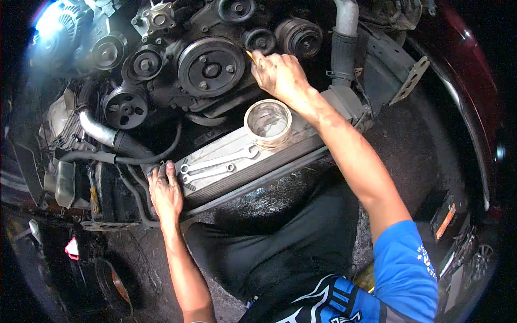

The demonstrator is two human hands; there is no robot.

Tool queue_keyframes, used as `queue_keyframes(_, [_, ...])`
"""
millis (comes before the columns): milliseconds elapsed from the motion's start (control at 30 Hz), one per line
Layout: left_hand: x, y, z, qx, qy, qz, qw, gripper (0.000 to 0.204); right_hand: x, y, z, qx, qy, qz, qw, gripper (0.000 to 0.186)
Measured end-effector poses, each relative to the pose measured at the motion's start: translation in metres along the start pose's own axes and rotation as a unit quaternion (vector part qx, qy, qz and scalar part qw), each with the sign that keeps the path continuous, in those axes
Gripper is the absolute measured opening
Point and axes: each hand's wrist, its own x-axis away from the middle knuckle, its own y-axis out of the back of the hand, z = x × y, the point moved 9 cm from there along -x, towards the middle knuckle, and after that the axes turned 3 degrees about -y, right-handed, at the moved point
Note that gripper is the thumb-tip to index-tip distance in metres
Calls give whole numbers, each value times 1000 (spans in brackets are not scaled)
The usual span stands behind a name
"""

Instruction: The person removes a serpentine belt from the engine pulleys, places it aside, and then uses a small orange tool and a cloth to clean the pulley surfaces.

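**Deep at the pulleys with one hand, braced on the radiator with the other**

Up front, the engine (pixel 177 70) filled the top of my view, its face crowded with round pulleys; I counted about eight, the biggest being the ribbed centre pulley (pixel 210 67). Below it lay the radiator (pixel 280 148), running slantwise between my arms. My right hand (pixel 277 72) reached over it to the small pulley (pixel 259 41) just right of the big one, fingers pinched on a thin yellow-tipped tool (pixel 250 55) whose far end I could not make out. My left hand (pixel 164 191) lay flat and loose on the radiator's left end, gripping nothing. One tape roll (pixel 267 123) stood on the radiator under my right wrist, and two wrenches (pixel 215 166) lay side by side beside my left fingers.
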Motion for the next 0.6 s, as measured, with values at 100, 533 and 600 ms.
queue_keyframes(100, [0,-2,4,-6,-12,-12,1000,64,13,-1,-4,-21,-12,69,997,25])
queue_keyframes(533, [1,1,7,2,15,-3,1000,68,-47,10,3,-24,-29,58,998,14])
queue_keyframes(600, [1,0,7,-6,19,-13,1000,65,-57,16,-1,-36,-20,58,997,14])
